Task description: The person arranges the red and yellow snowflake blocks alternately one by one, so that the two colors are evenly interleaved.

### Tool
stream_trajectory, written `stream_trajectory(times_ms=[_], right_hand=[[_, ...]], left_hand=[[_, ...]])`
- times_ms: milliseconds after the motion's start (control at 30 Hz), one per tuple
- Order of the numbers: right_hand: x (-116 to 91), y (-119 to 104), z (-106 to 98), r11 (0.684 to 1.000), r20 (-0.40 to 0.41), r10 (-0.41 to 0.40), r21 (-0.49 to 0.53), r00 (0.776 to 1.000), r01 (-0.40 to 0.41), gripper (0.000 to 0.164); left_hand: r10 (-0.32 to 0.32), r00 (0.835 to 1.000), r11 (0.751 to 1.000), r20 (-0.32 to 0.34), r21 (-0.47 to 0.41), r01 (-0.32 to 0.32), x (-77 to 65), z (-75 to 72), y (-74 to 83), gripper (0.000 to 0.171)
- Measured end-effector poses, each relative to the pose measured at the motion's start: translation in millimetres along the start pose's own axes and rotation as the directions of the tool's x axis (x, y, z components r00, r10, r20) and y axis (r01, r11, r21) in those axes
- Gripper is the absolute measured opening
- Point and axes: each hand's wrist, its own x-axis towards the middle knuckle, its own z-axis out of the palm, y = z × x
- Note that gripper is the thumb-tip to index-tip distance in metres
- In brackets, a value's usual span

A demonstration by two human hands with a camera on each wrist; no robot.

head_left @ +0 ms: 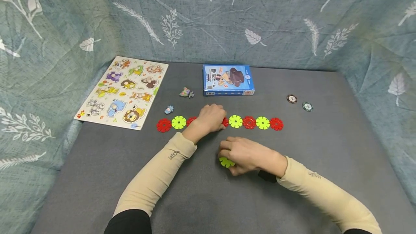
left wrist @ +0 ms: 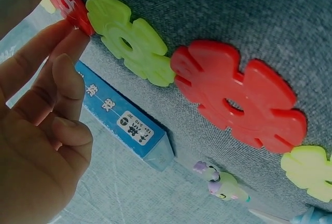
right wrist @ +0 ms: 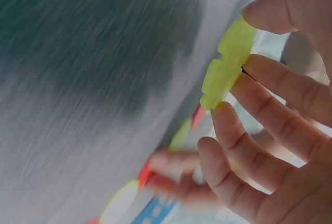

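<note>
A row of flat, notched plastic flower discs, red and yellow-green in turn, runs across the grey table. My left hand (head_left: pixel 211 117) reaches over the middle of the row and hides part of it. Its thumb and fingertips pinch the edges of a red disc (left wrist: pixel 66 2) beside a yellow-green disc (left wrist: pixel 127 40). Nearer to me, my right hand (head_left: pixel 248 154) holds a separate yellow-green disc (right wrist: pixel 228 63) between thumb and fingers. That disc stands on edge in the right wrist view, in front of the row. A red disc (head_left: pixel 276 124) ends the row on the right.
Behind the row lies a blue card-game box (head_left: pixel 227 80). Two small figures, one winged (head_left: pixel 186 92) and one blue (head_left: pixel 169 109), lie left of it. An animal puzzle board (head_left: pixel 125 93) is at the left; a dark chip (head_left: pixel 291 99) and a green chip (head_left: pixel 307 106) are at right.
</note>
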Motion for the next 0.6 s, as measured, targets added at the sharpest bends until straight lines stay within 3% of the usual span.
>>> stream_trajectory(times_ms=[133, 233, 433, 600], right_hand=[[-22, 18, -2, 0.993, -0.033, 0.106, 0.058, 0.994, -0.104, 0.034], [-41, 31, -3, 0.974, -0.034, 0.209, 0.092, 0.977, -0.205, 0.034], [-83, 60, -2, 0.917, -0.04, 0.396, 0.08, 0.917, -0.392, 0.038], [-115, 83, -5, 0.852, 0.002, 0.521, 0.069, 0.854, -0.52, 0.038]], left_hand=[[0.0, 1.0, 1.0, 0.002, 0.005, 0.0, -0.3, 0.1, 0.2, 0.031], [0.005, 1.0, 1.0, 0.0, 0.005, -0.005, 0.2, 0.5, 0.3, 0.03], [0.013, 1.0, 1.0, 0.008, 0.002, -0.013, 0.9, 1.8, -0.4, 0.031], [0.006, 1.0, 1.0, 0.001, 0.004, -0.006, 0.5, 1.1, -1.1, 0.033]])
